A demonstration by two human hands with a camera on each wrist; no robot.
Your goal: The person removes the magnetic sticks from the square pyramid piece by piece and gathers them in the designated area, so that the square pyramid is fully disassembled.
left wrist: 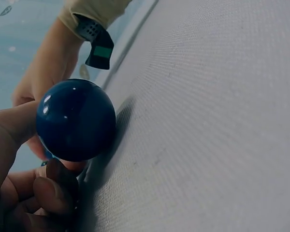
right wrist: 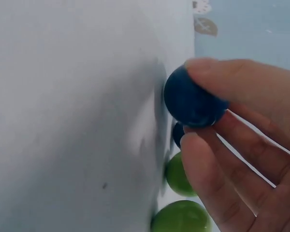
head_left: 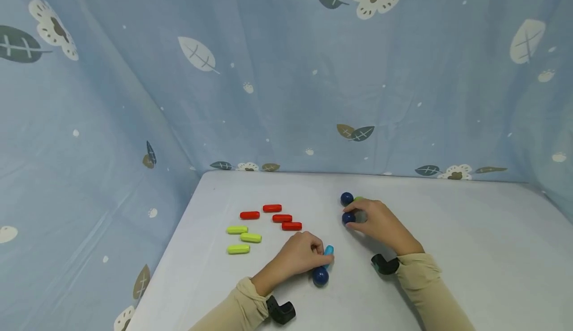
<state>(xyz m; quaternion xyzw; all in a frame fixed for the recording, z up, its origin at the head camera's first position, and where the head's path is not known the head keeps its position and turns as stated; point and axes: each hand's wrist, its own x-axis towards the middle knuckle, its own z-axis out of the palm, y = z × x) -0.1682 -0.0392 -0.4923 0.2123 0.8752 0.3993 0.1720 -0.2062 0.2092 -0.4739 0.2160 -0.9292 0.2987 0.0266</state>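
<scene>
My left hand, fingers curled, pinches a light-blue rod on the white table; thumb and fingers hide part of it. Right beside that rod, a dark-blue ball rests on the table and looms large as the ball in the left wrist view. Farther back, my right hand holds another dark-blue ball between thumb and fingers. Behind it a further dark-blue ball lies on the table. Two green balls are close to the right fingers, partly hidden by them in the head view.
Several red rods lie left of centre on the white table. In front of them are three yellow-green rods. A blue patterned curtain hangs behind the table and along its left side.
</scene>
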